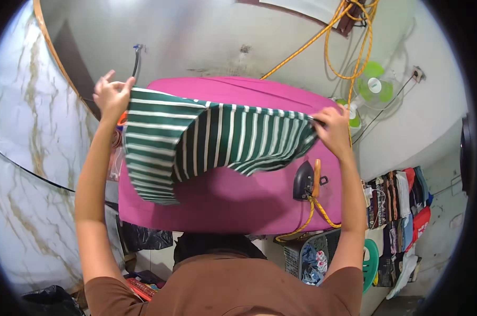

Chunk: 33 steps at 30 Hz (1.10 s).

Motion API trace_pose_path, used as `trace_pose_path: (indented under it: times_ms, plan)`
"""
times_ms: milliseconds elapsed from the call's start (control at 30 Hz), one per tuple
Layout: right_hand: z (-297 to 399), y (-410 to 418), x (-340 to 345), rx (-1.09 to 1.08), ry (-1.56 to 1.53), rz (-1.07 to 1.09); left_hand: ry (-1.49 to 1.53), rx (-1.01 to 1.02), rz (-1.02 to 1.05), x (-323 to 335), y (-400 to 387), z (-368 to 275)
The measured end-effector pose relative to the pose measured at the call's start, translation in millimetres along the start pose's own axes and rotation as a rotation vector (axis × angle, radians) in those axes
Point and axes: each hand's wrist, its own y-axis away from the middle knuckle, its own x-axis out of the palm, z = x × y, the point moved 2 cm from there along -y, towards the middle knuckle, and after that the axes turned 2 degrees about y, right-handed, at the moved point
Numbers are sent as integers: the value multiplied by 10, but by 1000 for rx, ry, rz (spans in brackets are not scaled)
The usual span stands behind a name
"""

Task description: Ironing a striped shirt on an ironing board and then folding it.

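A green garment with white stripes (222, 138) is stretched between my hands, above a pink-covered ironing board (238, 213). My left hand (114, 94) pinches its upper left corner, the other fingers spread. At the far end, my right hand (333, 126) grips the gathered edge of the cloth. Most of the fabric hangs loose, with a fold near its middle and a curved lower edge. Below my right hand, an iron (305, 181) with a wooden handle lies on the board, its yellow cord running off the near edge.
A yellow cord (327, 47) hangs in loops at the back right, near a green fan (375, 85). Beneath the board's right side stands a grey laundry basket (294, 258) of clothes. Stacks of folded clothes (396, 197) line the right. A marble-patterned panel (37, 118) bounds the left.
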Motion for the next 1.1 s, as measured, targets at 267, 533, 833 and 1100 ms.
trace_pose_path:
  times_ms: [267,533,833,1100]
  plan:
    - [-457,-1234,-54,169,412,-521,663,17,-544,59,-1538,-370]
    - [-238,-590,41,-127,646,-712,667,266,-393,-422,-783,-234]
    - [14,934,1326,-245,333,-18,117,100,624,205,1058,600]
    - [151,2178,2297,-182,162,356,242,20,860,650,3424,1235]
